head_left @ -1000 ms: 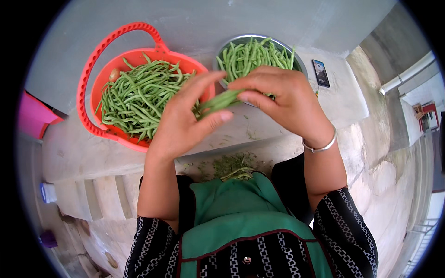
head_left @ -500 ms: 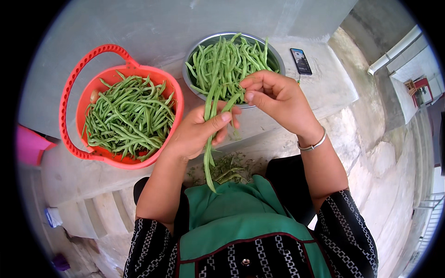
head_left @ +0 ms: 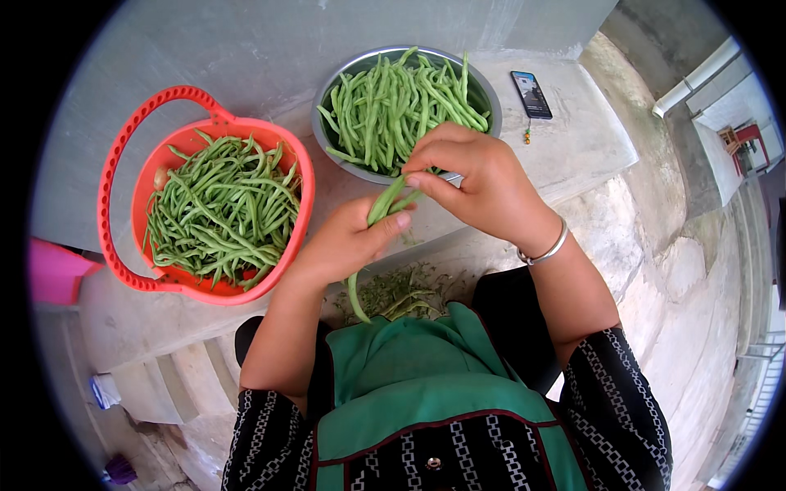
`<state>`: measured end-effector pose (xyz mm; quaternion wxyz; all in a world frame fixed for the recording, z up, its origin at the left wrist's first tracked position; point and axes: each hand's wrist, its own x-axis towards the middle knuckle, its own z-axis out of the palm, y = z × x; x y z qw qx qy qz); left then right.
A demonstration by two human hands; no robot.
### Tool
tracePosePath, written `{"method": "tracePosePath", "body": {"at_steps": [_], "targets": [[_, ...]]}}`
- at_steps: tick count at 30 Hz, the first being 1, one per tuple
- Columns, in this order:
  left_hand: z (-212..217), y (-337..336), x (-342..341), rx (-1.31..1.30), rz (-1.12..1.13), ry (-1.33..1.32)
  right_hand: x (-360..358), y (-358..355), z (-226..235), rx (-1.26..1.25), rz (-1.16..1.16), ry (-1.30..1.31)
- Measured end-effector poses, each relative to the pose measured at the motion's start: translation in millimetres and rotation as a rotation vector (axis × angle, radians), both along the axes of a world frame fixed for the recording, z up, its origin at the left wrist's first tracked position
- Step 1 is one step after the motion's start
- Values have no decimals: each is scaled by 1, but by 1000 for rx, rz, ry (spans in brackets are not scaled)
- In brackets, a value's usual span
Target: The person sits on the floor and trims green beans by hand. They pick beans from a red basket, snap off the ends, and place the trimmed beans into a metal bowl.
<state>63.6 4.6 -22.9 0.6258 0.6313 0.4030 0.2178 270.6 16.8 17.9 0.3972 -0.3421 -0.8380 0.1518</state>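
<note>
My left hand (head_left: 354, 239) is closed around a few green beans (head_left: 383, 204). One long bean hangs below it toward the green apron (head_left: 409, 360). Thumb and fingers of my right hand (head_left: 483, 184), with a bangle at the wrist, pinch the upper ends of these beans. Just beyond my hands stands a metal bowl (head_left: 494, 102) heaped with green beans (head_left: 401, 110). To the left, a red plastic basket (head_left: 304, 176) with a raised handle holds a tangled pile of beans (head_left: 225, 209).
A phone (head_left: 531, 95) with a beaded strap lies on the concrete ledge (head_left: 585, 139) right of the bowl. Bean trimmings (head_left: 401, 290) are scattered below my hands, beyond the apron. A grey wall (head_left: 246, 49) rises behind the ledge. Something pink (head_left: 57, 270) stands at far left.
My right hand has moved left and slightly down to the bean ends. Fewer beans show above my left hand, and the long ones that reached over the bowl are gone from it.
</note>
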Motion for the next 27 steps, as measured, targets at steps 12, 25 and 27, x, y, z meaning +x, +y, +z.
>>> {"method": "tracePosePath", "body": {"at_steps": [12,25,27], "targets": [[-3,-11,14,-68,79,-353,-28,-8,-15,-770,89,763],[3,-3,-8,69,205,70,11,4,1,-214,-21,68],[-1,-1,-10,179,171,110,5,-1,-8,-25,-71,18]]}}
